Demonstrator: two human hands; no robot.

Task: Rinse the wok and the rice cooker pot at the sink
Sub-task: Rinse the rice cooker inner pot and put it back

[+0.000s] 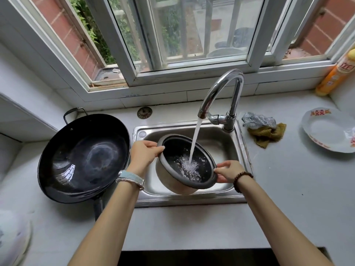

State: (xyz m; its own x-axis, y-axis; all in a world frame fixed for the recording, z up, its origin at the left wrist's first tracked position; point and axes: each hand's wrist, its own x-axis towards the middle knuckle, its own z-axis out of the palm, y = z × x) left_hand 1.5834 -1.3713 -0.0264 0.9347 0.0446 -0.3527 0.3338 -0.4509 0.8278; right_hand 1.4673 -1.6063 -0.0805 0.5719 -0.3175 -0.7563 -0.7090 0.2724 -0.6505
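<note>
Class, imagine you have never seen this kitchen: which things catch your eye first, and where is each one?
First, the water streaming from the tap into the tilted pot, held over the sink by the left hand and right hand on opposite sides of its rim. Next, the big dark wok resting on the counter left of the sink.

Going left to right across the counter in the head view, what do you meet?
wok → left hand → rice cooker pot → right hand → steel scourer on a brown cloth → white plate
</note>
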